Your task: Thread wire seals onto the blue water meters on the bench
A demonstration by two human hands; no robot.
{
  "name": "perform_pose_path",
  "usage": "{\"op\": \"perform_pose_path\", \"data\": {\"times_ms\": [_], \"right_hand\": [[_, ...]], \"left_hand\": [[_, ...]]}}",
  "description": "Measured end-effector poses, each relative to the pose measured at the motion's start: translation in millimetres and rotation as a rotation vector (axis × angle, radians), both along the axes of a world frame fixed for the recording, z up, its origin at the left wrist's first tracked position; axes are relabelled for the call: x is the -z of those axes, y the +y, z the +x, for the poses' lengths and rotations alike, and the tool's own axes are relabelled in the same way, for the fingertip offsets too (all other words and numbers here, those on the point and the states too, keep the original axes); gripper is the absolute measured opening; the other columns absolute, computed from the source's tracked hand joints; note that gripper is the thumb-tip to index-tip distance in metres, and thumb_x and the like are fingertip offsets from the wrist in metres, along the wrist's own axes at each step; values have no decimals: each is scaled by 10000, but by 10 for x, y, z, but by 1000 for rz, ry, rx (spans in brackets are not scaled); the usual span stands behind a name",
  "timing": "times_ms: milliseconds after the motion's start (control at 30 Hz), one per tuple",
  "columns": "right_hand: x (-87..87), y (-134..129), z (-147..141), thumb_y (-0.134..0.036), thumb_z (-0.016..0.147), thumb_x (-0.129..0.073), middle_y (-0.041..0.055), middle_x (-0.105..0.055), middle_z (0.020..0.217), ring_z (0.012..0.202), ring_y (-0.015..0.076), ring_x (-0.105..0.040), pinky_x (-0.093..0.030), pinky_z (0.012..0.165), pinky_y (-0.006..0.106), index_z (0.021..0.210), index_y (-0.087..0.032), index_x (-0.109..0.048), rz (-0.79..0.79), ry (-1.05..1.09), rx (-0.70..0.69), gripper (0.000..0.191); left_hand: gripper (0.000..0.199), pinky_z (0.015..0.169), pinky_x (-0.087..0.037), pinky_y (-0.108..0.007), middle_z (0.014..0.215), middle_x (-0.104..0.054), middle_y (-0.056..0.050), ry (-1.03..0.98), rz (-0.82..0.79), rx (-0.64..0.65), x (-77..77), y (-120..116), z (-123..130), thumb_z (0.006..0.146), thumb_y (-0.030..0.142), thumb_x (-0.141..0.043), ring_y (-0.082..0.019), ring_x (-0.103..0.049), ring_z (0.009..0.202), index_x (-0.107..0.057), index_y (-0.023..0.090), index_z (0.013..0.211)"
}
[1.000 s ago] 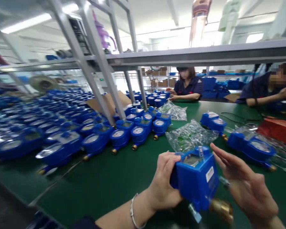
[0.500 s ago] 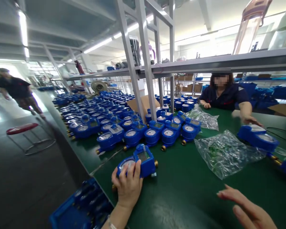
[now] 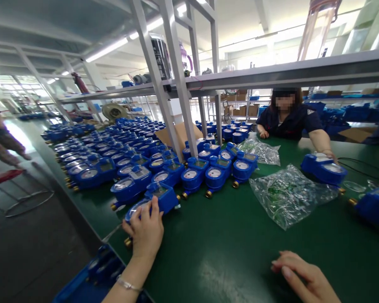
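Note:
My left hand [image 3: 147,230] is wrapped over the round dial end of a blue water meter [image 3: 166,198], which sits on the green table beside the front row of other meters. Its square display end and a brass fitting stick out past my fingers; my hand hides part of the dial. Over the table at lower right, my right hand [image 3: 303,271] holds nothing, its fingers loosely bent and the thumb apart. Closest to the held meter is another blue water meter [image 3: 131,185] of the front row.
Many more meters stand in rows behind, around a metal shelf post [image 3: 177,84]. A clear plastic bag [image 3: 286,195] lies right of centre. Across the table, a co-worker's hand [image 3: 331,155] touches another meter [image 3: 324,170]. A blue crate [image 3: 78,275] of meters sits below the left edge.
My left hand has moved the water meter left and away from me, up to the front row. The view has turned slightly right. The walking person at left is now partly out of view.

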State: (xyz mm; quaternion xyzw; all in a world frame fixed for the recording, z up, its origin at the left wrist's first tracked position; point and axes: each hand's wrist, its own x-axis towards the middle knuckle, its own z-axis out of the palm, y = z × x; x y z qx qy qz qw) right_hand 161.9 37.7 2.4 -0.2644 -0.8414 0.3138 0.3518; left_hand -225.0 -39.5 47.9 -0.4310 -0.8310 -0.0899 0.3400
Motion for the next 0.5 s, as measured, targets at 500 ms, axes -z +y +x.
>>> {"op": "perform_pose_path", "data": {"times_ms": [500], "right_hand": [[66, -34, -52, -352, 915, -432, 22, -648, 841, 808, 147, -589, -450, 740, 258, 910, -243, -652, -323, 41, -49, 245]], "left_hand": [[485, 947, -96, -673, 1172, -547, -163, 20, 66, 35, 229, 353, -50, 860, 281, -445, -404, -284, 1183, -401, 153, 1326]]}}
